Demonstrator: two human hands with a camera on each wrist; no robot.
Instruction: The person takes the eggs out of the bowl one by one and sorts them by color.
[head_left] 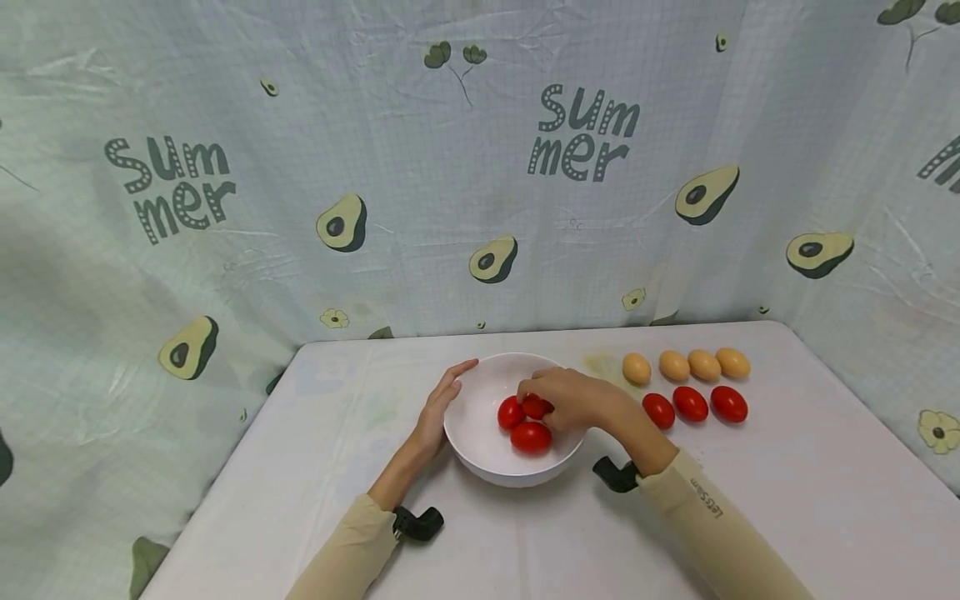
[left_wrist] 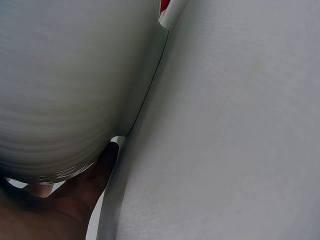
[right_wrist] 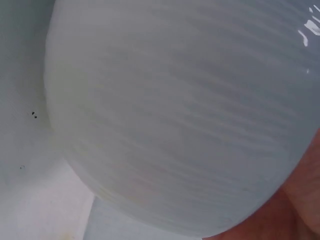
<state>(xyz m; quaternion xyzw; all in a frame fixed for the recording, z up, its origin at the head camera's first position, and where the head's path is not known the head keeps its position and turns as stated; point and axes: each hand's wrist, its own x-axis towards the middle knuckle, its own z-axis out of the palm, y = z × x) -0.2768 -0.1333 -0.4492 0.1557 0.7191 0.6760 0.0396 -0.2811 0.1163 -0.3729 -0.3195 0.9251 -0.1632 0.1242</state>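
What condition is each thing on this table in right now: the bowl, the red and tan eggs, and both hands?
White bowl: upright on the table, holding three red eggs.
Red eggs in the bowl: lying together; one is under the right hand's fingers.
Red eggs on the table: three in a row.
Tan eggs: four in a row behind them.
Left hand: fingers straight, against the bowl's outer wall.
Right hand: curled round a red egg in the bowl.
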